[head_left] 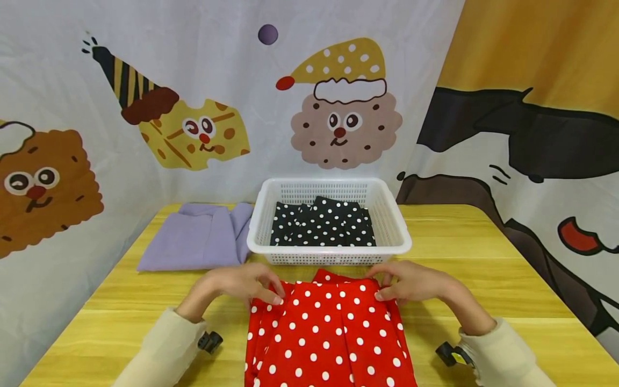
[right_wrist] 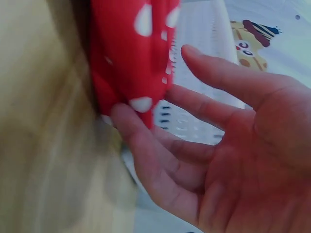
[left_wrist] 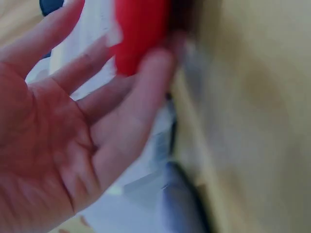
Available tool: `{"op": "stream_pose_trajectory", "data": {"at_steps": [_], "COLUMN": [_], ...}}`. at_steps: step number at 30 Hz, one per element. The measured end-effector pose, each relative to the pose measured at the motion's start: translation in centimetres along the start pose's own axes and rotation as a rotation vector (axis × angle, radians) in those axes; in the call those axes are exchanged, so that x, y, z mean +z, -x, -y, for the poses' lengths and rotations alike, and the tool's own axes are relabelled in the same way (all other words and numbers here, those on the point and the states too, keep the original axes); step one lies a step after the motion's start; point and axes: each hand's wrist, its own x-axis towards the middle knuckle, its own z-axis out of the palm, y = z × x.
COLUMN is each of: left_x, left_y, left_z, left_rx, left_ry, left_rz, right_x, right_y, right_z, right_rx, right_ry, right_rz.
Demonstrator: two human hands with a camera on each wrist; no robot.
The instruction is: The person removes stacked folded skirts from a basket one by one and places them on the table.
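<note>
The purple cloth (head_left: pixel 193 244) lies beyond the left hand (head_left: pixel 239 280), whose fingers grip the far left corner of the red cloth (head_left: pixel 314 333), spread between both hands; the basket (head_left: pixel 329 250) sits just beyond; the right hand (head_left: pixel 416 280) grips the far right corner.

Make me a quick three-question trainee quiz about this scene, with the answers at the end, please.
1. True or false: the black dotted cloth lies inside the white basket.
2. In the head view, what colour is the plain cloth on the table, left of the basket: A) red, B) black, C) lilac?
3. What do the left hand and the right hand touch?

Key: 1. True. 2. C. 3. The red dotted cloth.
</note>
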Motion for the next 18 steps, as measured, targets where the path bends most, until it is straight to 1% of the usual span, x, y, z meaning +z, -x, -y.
{"op": "stream_pose_trajectory", "data": {"at_steps": [3, 6, 9, 13, 16, 18], "left_x": [-0.6, -1.2, -1.8, -2.5, -3.2, -3.6], "left_y": [0.8, 1.7, 2.6, 3.7, 4.2, 4.3], "left_z": [-0.4, -0.8, -1.5, -2.5, -3.3, -3.9], "left_rx": [0.005, 0.041, 0.092, 0.14, 0.171, 0.187], "left_ry": [-0.008, -0.022, -0.038, -0.077, -0.111, -0.124], "left_rz": [-0.038, -0.054, -0.053, -0.077, -0.131, -0.184], "right_x": [-0.6, -1.5, -2.3, -3.3, -4.3, -5.0], "right_y": [0.8, 1.7, 2.5, 3.6, 4.3, 4.6], "right_z": [0.3, 0.5, 0.8, 1.4, 2.3, 2.9], "right_rx": [-0.012, -0.049, -0.086, -0.091, -0.104, -0.125], "right_ry": [-0.006, -0.023, -0.019, 0.014, 0.053, 0.072], "right_rz": [0.024, 0.05, 0.035, 0.0, -0.011, -0.033]}}
